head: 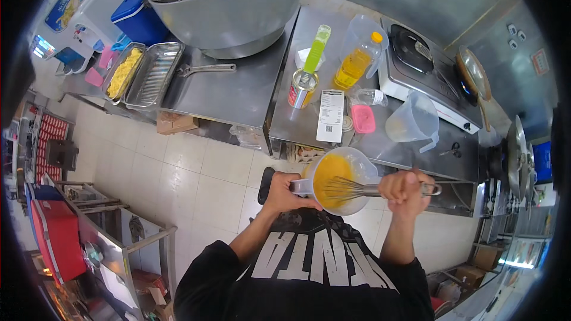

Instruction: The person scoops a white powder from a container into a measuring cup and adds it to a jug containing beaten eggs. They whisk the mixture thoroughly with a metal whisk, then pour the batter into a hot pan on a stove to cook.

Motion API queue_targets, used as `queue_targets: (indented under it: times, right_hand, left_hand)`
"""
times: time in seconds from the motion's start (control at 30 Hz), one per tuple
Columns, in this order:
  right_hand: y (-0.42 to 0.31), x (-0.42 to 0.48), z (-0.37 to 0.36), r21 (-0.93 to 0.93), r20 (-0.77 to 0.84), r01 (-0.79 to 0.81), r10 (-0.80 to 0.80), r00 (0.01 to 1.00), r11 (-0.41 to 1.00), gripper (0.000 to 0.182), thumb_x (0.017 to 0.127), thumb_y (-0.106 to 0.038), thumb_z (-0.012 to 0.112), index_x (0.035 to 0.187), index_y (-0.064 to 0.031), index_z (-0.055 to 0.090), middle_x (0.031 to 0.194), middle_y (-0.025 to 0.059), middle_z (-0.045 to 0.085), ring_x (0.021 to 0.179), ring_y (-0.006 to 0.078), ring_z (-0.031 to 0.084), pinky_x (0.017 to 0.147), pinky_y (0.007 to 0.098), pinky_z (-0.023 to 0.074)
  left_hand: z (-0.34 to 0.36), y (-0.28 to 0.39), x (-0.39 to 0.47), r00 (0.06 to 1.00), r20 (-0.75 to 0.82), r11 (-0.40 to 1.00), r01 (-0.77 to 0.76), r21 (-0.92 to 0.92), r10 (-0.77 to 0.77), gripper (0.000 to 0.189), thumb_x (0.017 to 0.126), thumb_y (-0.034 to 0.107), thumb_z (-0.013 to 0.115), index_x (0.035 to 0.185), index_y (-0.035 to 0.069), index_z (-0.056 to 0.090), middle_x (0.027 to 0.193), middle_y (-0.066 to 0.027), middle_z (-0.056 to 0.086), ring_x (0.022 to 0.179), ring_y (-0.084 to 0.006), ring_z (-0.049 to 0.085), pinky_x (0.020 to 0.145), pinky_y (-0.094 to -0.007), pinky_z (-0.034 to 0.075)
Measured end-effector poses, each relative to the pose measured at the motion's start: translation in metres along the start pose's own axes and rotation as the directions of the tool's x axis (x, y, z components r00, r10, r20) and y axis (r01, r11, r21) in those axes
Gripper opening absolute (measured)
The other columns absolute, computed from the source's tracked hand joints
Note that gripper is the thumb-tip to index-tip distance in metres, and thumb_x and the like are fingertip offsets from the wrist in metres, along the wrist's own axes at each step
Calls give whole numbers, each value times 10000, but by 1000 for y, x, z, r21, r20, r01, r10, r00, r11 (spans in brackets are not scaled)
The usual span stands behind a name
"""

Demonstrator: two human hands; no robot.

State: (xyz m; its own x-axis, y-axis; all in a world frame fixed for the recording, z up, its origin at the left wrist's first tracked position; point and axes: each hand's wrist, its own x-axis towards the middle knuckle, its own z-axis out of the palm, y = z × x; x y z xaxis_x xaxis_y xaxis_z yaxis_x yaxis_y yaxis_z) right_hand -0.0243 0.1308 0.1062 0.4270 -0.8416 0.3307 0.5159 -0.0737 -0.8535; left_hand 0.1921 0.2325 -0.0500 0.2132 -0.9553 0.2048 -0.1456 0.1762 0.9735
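Note:
My left hand point(285, 194) grips the handle of a translucent plastic measuring jug point(363, 162), held in front of my body and tilted so that its mouth faces me. Yellow liquid, like beaten egg, point(328, 169) coats the inside. In my right hand point(406, 191) is the metal handle of a wire balloon whisk point(345, 188), whose wires dip into the yellow liquid. On the steel counter beyond the jug lie a printed receipt point(330, 118) and a pink plastic container point(363, 119). An opened can point(302, 93) has a green-handled tool point(317, 49) standing on it.
A bottle of yellow oil point(354, 64) and a second measuring jug point(412, 118) stand near a gas stove point(428, 71) with a pan point(473, 73). Scissors point(451, 150) lie at the counter's right. Leftward are a large metal bowl point(227, 13), an adjustable wrench point(209, 68) and foil trays point(154, 76).

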Motion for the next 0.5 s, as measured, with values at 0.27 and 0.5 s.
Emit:
queue_targets:
  times: [0.27, 0.5]
  right_hand:
    - [1, 33, 62, 128, 548, 163, -207, 810, 978, 388, 863, -199, 632, 566, -88, 409, 393, 30, 419, 274, 123, 362, 269, 275, 346]
    - [62, 44, -86, 734, 649, -555, 165, 742, -392, 331, 950, -369, 365, 867, -86, 515, 905, 140, 544, 778, 251, 459, 736, 440, 373]
  left_hand:
    - [-8, 5, -17, 999, 44, 998, -6, 56, 4, 503, 500, 338, 920, 781, 28, 642, 650, -28, 623, 610, -64, 548, 565, -264, 466]
    - [-21, 28, -32, 970, -243, 999, -9, 43, 20, 539, 439, 434, 898, 697, 56, 612, 608, -70, 600, 554, -169, 592, 535, -310, 445]
